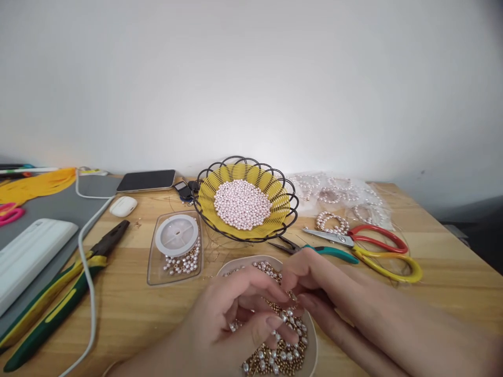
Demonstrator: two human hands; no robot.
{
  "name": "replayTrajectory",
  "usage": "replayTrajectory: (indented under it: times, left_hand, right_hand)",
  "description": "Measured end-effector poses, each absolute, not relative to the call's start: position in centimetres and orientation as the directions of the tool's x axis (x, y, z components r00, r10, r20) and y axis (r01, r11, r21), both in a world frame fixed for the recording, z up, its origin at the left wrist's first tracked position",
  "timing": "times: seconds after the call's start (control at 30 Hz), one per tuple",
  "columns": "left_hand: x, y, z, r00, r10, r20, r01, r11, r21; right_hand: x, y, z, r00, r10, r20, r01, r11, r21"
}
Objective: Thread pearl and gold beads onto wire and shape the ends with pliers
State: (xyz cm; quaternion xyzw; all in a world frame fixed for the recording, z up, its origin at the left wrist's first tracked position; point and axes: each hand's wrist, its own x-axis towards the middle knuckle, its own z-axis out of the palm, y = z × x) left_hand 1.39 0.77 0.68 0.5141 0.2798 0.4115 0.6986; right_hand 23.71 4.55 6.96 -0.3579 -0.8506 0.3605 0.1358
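Note:
My left hand and my right hand meet above a pale tray of beads. The left fingers are curled, with the index fingertip close to the right fingertips. On the right, thumb and forefinger are pinched together. Whatever lies between the fingertips is too small to make out. Below them, the tray holds small gold-coloured beads mixed with larger pearl beads; my hands cover part of it.
Behind stands a yellow basket of pink pearl beads. A thread spool sits in a clear box at left, near large pliers. Teal-handled pliers, scissors and beaded bracelets lie right.

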Motion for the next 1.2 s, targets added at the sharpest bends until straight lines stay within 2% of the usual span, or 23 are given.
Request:
replayTrajectory:
  times: [0.13, 0.23, 0.3, 0.43, 0.57, 0.7, 0.83, 1.03, 1.2]
  left_hand:
    - [1.4, 0.7, 1.0, 0.548, 0.836, -0.011, -0.410, 0.280, 0.868]
    - [1.2, 0.9, 1.4, 0.582, 0.813, 0.020, -0.461, 0.309, 0.832]
    - [1.1, 1.0, 1.7, 0.603, 0.797, 0.032, -0.483, 0.333, 0.810]
    - [0.8, 1.3, 2.2, 0.587, 0.806, 0.070, -0.542, 0.327, 0.774]
    - [0.7, 1.3, 2.7, 0.544, 0.832, 0.108, -0.565, 0.268, 0.781]
    - [0.6, 1.3, 3.1, 0.525, 0.844, 0.106, -0.539, 0.233, 0.809]
    - [0.5, 1.3, 3.2, 0.497, 0.859, 0.124, -0.538, 0.193, 0.821]
    - [0.5, 1.6, 2.8, 0.412, 0.900, 0.140, -0.556, 0.127, 0.821]
    - [0.6, 1.9, 2.3, 0.351, 0.930, 0.111, -0.599, 0.132, 0.789]
  right_hand:
    - [22.2, 5.1, 8.2, -0.759, 0.644, -0.096, 0.492, 0.470, -0.733]
    - [21.8, 5.1, 8.6, -0.744, 0.664, -0.075, 0.478, 0.451, -0.754]
    - [22.2, 4.9, 8.7, -0.708, 0.705, -0.048, 0.514, 0.467, -0.720]
    - [24.5, 4.8, 7.8, -0.547, 0.835, 0.056, 0.687, 0.487, -0.539]
    - [28.5, 4.9, 3.9, -0.424, 0.902, 0.085, 0.852, 0.428, -0.302]
    - [31.4, 4.4, -0.7, -0.341, 0.931, 0.129, 0.911, 0.361, -0.198]
    - [31.8, 4.1, -2.5, -0.369, 0.919, 0.136, 0.908, 0.388, -0.155]
    - [30.0, 4.7, -1.9, -0.437, 0.886, 0.154, 0.882, 0.456, -0.121]
    - [28.9, 5.6, -1.4, -0.397, 0.896, 0.201, 0.890, 0.429, -0.155]
